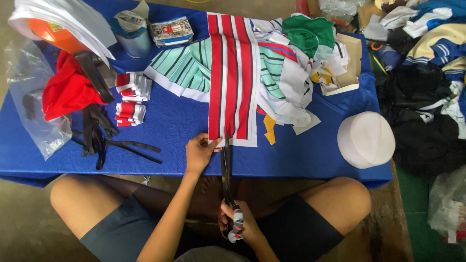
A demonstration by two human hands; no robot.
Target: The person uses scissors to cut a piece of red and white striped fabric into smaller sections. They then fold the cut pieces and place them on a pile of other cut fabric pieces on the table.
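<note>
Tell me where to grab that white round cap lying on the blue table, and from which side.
Take the white round cap by its rim, coming from the near right edge of the blue table. It sits flat and alone there, with bare cloth around it, so fingers can likely slip under the edge; the domed top offers no purchase.

A white cap (365, 139) sits near the blue table (170, 121)'s right front corner. An open cardboard box (350, 65) with scraps rests against the right edge. At the left edge lies a clear plastic bag (34, 97), with red cloth (68, 92) and black straps (97, 133) beside it. 2 small stacks of red-and-white pieces (131, 99) lie left of centre. A metal tin (132, 35) stands by the back edge.
</note>
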